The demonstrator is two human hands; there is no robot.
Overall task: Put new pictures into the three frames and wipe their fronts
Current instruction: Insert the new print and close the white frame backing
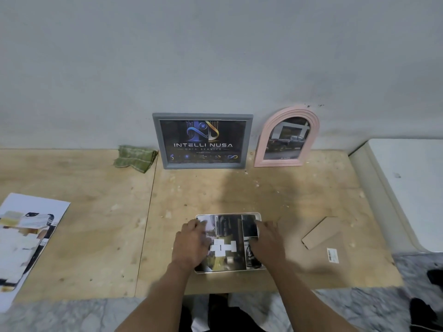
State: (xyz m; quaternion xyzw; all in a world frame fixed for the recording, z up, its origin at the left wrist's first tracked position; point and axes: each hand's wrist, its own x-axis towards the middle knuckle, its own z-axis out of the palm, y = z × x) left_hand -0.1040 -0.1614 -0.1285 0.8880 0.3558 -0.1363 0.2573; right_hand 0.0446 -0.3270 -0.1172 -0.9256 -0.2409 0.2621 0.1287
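A small white frame [260,214] lies flat on the plywood board [96,224] in front of me, with a printed picture [230,238] spread over it. My left hand [190,243] presses flat on the picture's left side, and my right hand [267,240] presses flat on its right side. A grey frame [202,117] with a dark "Intelli Nusa" picture leans upright against the wall. Beside it on the right leans a pink arched frame [287,137] holding a picture of a car. A crumpled green cloth [134,158] lies left of the grey frame.
A large printed sheet [26,238] lies at the board's left edge. A cardboard backing piece [320,233] and a brown sheet with a barcode label [333,255] lie to the right of my hands. A white appliance [407,188] borders the board on the right.
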